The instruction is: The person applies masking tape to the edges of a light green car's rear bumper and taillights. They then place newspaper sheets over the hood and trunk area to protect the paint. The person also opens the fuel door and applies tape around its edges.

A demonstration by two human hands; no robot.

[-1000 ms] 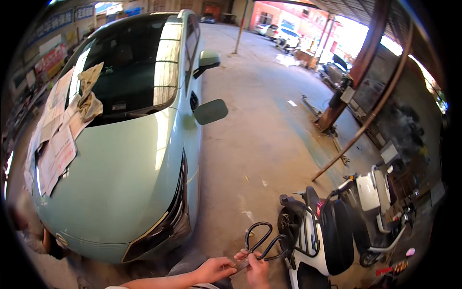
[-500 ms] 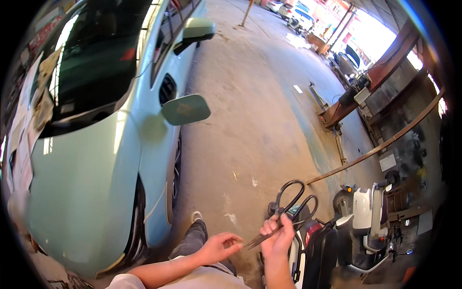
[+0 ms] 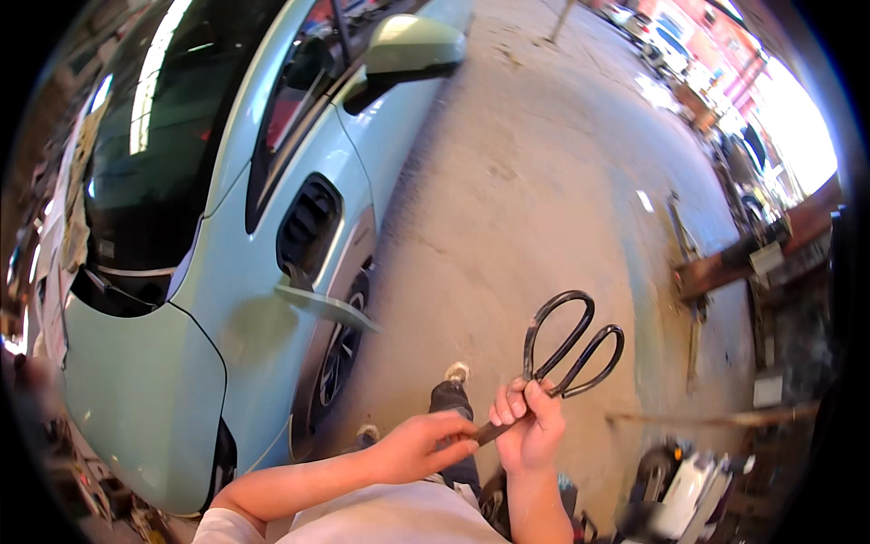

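A pair of scissors with large black loop handles (image 3: 567, 348) is in my hands, its handles pointing up and away from me. My right hand (image 3: 530, 431) is closed around it just below the loops, near the pivot. My left hand (image 3: 421, 446) has its fingers closed at the blade end, which they partly cover. To my left stands a pale green-blue car (image 3: 258, 363). Its small flap (image 3: 331, 306) is swung out from the fender, beside a dark charging port recess (image 3: 310, 227).
A parked scooter (image 3: 689, 494) stands at the lower right, with a long bar (image 3: 716, 417) behind it. Farther right is a vehicle lift post (image 3: 725, 272). My shoe (image 3: 458, 373) shows on the concrete floor (image 3: 517, 208). Cloths (image 3: 77, 222) lie over the car's far side.
I have moved closer to the car's side, and the flap appears more edge-on. The scissors' blades, bare before, are now partly covered by my left fingers.
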